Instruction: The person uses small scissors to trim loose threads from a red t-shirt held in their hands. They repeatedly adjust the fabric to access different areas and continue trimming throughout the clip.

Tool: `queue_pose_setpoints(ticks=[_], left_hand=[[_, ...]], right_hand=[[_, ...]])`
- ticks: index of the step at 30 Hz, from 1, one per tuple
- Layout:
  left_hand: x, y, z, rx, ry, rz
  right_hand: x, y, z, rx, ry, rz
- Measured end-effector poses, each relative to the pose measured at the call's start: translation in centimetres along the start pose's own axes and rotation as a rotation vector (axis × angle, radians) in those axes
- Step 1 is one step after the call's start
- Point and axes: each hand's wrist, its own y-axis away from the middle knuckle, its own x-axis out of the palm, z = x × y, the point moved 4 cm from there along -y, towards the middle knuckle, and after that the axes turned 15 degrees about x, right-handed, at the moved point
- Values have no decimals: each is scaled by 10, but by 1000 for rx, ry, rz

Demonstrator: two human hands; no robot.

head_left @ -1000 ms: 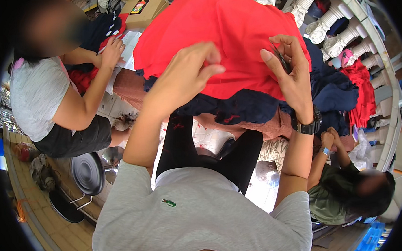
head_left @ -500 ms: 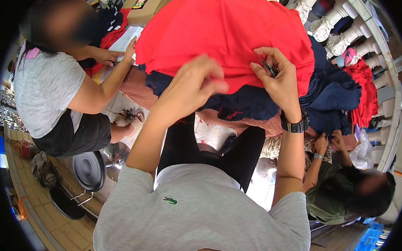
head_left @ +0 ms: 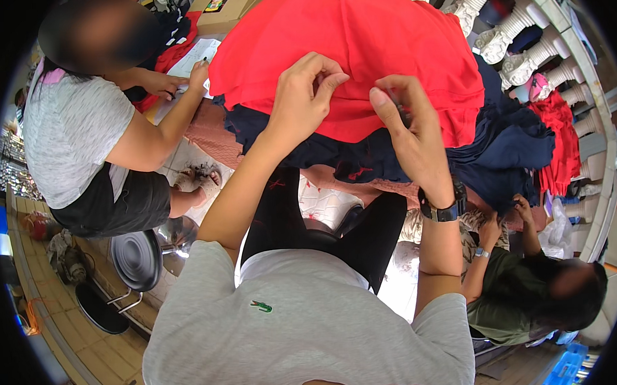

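A large red cloth [head_left: 384, 38] lies on top of navy cloth [head_left: 362, 159] in front of me. My left hand [head_left: 305, 95] is raised over the red cloth, with thumb and fingertips pinched together. Whatever the pinch holds, if anything, is too small to make out. To its right, my right hand [head_left: 414, 129] curls around small dark thread snips [head_left: 403, 114], mostly hidden behind the thumb and fingers. The two hands are apart, fingertips facing each other. A few red threads show on the navy cloth's near edge.
At left a person [head_left: 79, 140] bends over white paper [head_left: 196, 63], beside a cardboard box [head_left: 228, 10]. Another person [head_left: 519, 297] sits at lower right, hands at the navy cloth. A round black stool [head_left: 137, 260] stands at left; white balusters [head_left: 523, 63] line the right.
My left hand has moved up and its fingers have drawn into a pinch. My right hand has shifted slightly left and turned, hiding more of the snips. The left person's hand now holds a pen.
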Motion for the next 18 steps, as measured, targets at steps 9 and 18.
queue_pose_setpoints(ticks=[9,18], left_hand=[[1,-3,-22,-19,-134,75],[0,4,-3,-263,153,-5]], right_hand=[[24,0,-8,286,-437,246],[65,4,-35,535,-846,495]])
